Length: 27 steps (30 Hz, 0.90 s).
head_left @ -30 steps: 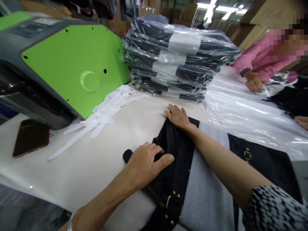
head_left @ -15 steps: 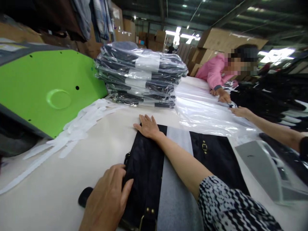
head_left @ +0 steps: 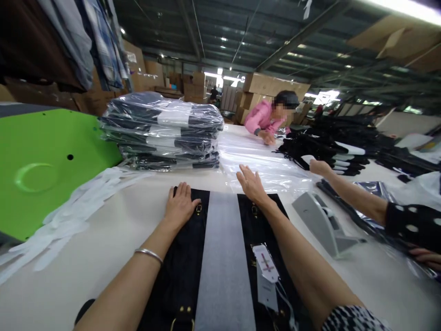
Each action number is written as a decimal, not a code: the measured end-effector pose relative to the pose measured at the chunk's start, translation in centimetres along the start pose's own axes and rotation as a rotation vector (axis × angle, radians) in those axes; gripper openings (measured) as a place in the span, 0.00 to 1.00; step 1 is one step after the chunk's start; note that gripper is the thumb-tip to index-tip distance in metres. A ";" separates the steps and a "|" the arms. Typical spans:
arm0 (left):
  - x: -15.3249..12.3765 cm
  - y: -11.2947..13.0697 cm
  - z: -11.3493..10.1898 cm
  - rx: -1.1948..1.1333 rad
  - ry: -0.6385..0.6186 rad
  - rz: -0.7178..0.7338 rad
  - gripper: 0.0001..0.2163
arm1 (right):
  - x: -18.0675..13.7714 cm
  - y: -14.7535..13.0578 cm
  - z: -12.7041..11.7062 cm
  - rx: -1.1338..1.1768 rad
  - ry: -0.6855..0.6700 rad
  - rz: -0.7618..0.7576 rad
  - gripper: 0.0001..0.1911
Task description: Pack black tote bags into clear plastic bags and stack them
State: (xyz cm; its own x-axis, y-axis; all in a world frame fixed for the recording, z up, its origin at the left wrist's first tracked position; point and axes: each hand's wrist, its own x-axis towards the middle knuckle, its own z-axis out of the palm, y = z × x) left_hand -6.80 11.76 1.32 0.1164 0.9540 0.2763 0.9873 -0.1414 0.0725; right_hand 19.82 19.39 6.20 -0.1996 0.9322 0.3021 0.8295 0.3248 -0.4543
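Green machine: a bright green panel (head_left: 44, 170) fills the left edge of the table (head_left: 113, 239).
White strips: a loose heap of white plastic strips (head_left: 69, 216) lies on the table between the green panel and my left arm.
Bagged stack: a pile of dark folded garments in clear bags (head_left: 161, 131) stands at the far side, behind my left hand and apart from it.
My left hand: my left hand (head_left: 179, 207) lies flat, fingers spread, palm down on the far left corner of the dark folded garment (head_left: 175, 271); it grips nothing.
Garment: it lies flat on the table right before me, under both forearms, with a pale grey band (head_left: 223, 257) down its middle and a hang tag (head_left: 265, 266) on its right half.
My right hand: my right hand (head_left: 251, 184) is open, fingers stretched forward, at the garment's far right corner, reaching over the edge of the clear plastic sheeting (head_left: 262, 161); it clasps nothing.
Tape stand: a grey dispenser (head_left: 320, 223) sits just right of my right arm.
Co-workers: another person's arm (head_left: 347, 195) reaches in from the right; a person in pink (head_left: 263, 119) leans over the far end.
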 end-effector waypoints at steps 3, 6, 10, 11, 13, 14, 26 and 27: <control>-0.4 -1.8 2.2 0.015 -0.004 0.008 0.31 | -2.6 5.4 -0.2 -0.199 -0.028 0.124 0.32; -0.4 -2.5 3.4 0.013 -0.020 -0.022 0.32 | -4.4 8.9 1.3 -0.188 -0.096 0.189 0.32; 0.3 -3.3 4.1 0.002 -0.064 -0.052 0.33 | -4.9 10.9 2.5 0.006 -0.069 0.147 0.32; 0.5 -3.5 4.1 -0.005 -0.073 -0.053 0.33 | -4.7 11.1 2.6 0.022 -0.049 0.126 0.32; 1.0 -3.7 4.2 -0.023 -0.096 -0.070 0.34 | -4.1 11.3 2.9 0.000 -0.008 0.091 0.31; 1.1 -3.6 4.2 -0.032 -0.113 -0.090 0.34 | -3.7 11.3 3.2 -0.015 0.012 0.083 0.29; -0.8 -1.5 -1.9 -0.023 -0.116 -0.081 0.31 | -12.1 7.0 -4.8 0.302 0.189 0.022 0.14; -2.5 -0.1 -3.2 -0.017 -0.046 0.019 0.28 | -14.7 6.4 -5.9 0.322 0.138 -0.028 0.12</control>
State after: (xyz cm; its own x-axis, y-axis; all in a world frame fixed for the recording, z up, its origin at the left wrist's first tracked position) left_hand -7.58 8.54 3.71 0.1402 0.9623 0.2332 0.9829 -0.1637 0.0842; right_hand 31.18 6.79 3.80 -0.1292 0.8989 0.4186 0.6132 0.4042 -0.6787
